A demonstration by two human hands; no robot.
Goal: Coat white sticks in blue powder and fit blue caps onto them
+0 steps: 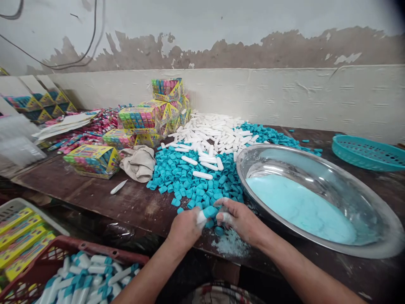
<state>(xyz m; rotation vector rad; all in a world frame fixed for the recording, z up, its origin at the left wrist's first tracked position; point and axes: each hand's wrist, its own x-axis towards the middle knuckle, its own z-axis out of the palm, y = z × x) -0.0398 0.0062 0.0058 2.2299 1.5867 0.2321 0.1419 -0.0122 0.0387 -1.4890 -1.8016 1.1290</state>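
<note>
My left hand [186,226] is closed around a white tube [201,217] that has a blue cap [210,211] on its end. Close on the right, my right hand [238,217] has its thumb and fingers bent near the cap, with a small gap between them. Just beyond both hands lies a heap of blue caps [177,169], and white tubes [218,131] are piled on and behind it. A metal basin [389,219] with pale blue powder [297,207] stands to the right.
A red crate [95,246] of capped tubes is at the lower left, beside a tray of yellow boxes [22,236]. Packed display boxes [139,120], a cloth [138,164] and a small blade-like piece [119,187] lie left. A blue basket [367,154] sits at the back right.
</note>
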